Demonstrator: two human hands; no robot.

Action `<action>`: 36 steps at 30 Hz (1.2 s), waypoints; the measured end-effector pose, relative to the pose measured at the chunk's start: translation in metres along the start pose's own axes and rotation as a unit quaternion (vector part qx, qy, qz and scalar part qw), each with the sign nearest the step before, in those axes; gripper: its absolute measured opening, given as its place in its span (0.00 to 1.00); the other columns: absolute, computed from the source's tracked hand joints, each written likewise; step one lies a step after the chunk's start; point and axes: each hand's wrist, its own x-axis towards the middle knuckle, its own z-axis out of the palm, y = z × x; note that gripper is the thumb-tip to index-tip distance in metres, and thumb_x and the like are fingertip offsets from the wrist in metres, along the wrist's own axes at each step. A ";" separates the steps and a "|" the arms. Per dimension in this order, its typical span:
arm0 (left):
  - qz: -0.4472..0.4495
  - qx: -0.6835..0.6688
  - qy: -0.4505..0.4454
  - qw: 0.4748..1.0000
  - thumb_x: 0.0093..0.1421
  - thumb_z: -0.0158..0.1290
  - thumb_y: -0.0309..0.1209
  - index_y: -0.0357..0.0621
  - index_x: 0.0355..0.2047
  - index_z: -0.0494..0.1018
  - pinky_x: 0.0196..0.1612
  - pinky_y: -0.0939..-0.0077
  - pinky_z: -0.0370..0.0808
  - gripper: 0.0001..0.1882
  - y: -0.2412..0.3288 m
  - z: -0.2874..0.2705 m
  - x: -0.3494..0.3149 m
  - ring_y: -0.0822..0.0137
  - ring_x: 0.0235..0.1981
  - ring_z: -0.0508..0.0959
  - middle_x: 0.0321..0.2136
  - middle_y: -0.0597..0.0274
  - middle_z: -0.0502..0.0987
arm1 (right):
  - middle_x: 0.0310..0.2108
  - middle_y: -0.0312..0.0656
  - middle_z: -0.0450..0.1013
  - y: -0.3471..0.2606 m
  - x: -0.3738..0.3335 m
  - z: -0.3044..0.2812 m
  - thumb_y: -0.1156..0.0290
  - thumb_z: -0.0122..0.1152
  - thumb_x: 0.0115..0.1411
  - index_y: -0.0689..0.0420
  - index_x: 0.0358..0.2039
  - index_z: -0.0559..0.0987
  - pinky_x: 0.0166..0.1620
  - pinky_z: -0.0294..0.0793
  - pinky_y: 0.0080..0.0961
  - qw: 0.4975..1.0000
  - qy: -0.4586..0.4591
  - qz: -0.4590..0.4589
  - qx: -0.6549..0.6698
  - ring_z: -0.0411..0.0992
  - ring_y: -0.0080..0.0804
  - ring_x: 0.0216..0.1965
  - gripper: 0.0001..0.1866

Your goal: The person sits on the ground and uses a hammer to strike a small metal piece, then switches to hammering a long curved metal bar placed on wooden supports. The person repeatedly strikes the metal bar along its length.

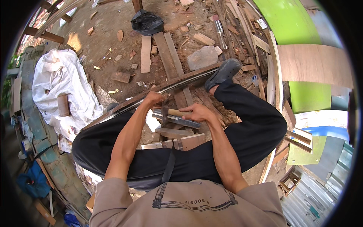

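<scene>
In my right hand [199,112] is the wooden handle of a hammer [177,112], its dark, rusty-looking head pointing toward my left hand. My left hand [154,99] is closed at the edge of a long narrow plank [181,80], just beyond the hammer head; what its fingers pinch is too small to make out. The plank slants across in front of me, from beside my left knee up to my right foot. Below the hammer lies a grey metal bar [185,122], above several short wood offcuts [193,141] between my legs.
Ahead on the dirt floor are loose boards [146,55], a grey stone block [202,57] and a black plastic bag [147,22]. A white sack [62,87] lies at the left. Long timbers [274,68] and green panels [289,22] line the right side.
</scene>
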 end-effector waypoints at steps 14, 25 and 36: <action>-0.026 -0.092 0.043 0.994 0.55 0.58 0.29 0.34 0.29 0.79 0.27 0.66 0.80 0.09 -0.014 0.016 0.014 0.59 0.26 0.81 0.26 0.53 0.80 | 0.36 0.57 0.78 -0.007 0.000 0.001 0.57 0.66 0.51 0.41 0.55 0.78 0.44 0.74 0.38 0.998 -0.013 -0.028 -0.057 0.77 0.50 0.38 0.28; 0.028 0.117 0.138 0.983 0.55 0.57 0.31 0.31 0.21 0.77 0.21 0.72 0.74 0.13 -0.034 0.035 0.041 0.64 0.23 0.80 0.18 0.51 0.78 | 0.34 0.56 0.78 0.006 0.006 0.035 0.61 0.64 0.53 0.47 0.53 0.78 0.45 0.74 0.42 0.998 0.031 0.004 -0.059 0.76 0.57 0.37 0.25; 0.091 0.109 0.091 0.986 0.56 0.61 0.33 0.38 0.27 0.79 0.24 0.68 0.74 0.10 0.013 0.031 -0.004 0.60 0.24 0.81 0.24 0.54 0.81 | 0.41 0.55 0.78 -0.017 -0.003 0.037 0.59 0.64 0.53 0.43 0.52 0.79 0.49 0.74 0.40 0.993 0.013 0.063 -0.098 0.76 0.52 0.44 0.23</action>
